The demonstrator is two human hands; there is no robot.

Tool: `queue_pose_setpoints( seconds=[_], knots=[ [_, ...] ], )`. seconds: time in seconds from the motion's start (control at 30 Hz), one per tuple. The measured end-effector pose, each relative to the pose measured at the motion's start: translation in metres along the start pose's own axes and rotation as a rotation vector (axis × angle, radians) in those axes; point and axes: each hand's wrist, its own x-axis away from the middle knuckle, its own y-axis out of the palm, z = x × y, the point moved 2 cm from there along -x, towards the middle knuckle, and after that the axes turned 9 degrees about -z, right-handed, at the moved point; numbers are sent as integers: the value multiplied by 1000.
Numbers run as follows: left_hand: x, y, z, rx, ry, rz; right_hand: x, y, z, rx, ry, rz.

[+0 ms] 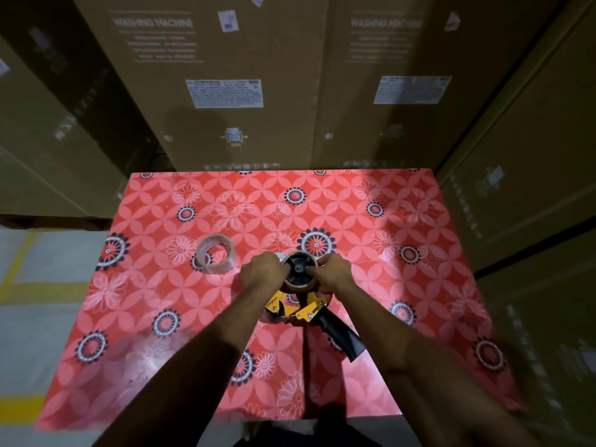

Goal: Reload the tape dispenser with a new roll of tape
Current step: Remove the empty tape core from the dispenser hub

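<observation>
Both hands, left hand (263, 269) and right hand (333, 272), grip the brown cardboard tape core (299, 271) on the yellow-and-black tape dispenser (298, 306) mid-counter (419, 285), clear tape roll (215, 253) lying just left.

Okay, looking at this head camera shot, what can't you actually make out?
- Head view: the brown cardboard core on the yellow tape dispenser has its sides covered by the left hand and right hand.
- White box labels: print too small.
- The clear tape roll: loose end not discernible.
</observation>
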Motion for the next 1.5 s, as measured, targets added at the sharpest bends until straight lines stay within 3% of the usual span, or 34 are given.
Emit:
queue_pose_setpoints(
  seconds=[0.23,0.47,0.53,0.63,0.7,0.8,0.97,1.17,1.37,1.5],
  knots=[
    [4,1,14,-198,-50,96,-1,2,-16,106,108,73],
    [11,-3,19,-254,-55,141,6,5,-20,148,83,140],
    [10,-1,12,-138,-9,160,7,4,-17,157,34,112],
    [23,-1,-1,414,80,222,13,-1,-5,62,-67,41],
    [33,5,-8,746,46,137,21,-4,8,-80,-107,-16],
    [30,20,-14,889,8,-111,28,-3,24,-204,-199,-70],
    [20,24,-9,888,-9,-343,18,9,21,167,-428,-53],
    [9,16,-9,986,-4,-454,8,21,13,172,-336,-51],
    [10,15,3,907,43,-465,18,45,15,-16,-343,221],
    [4,22,-8,899,38,-466,23,43,20,-88,-367,259]
  ],
)
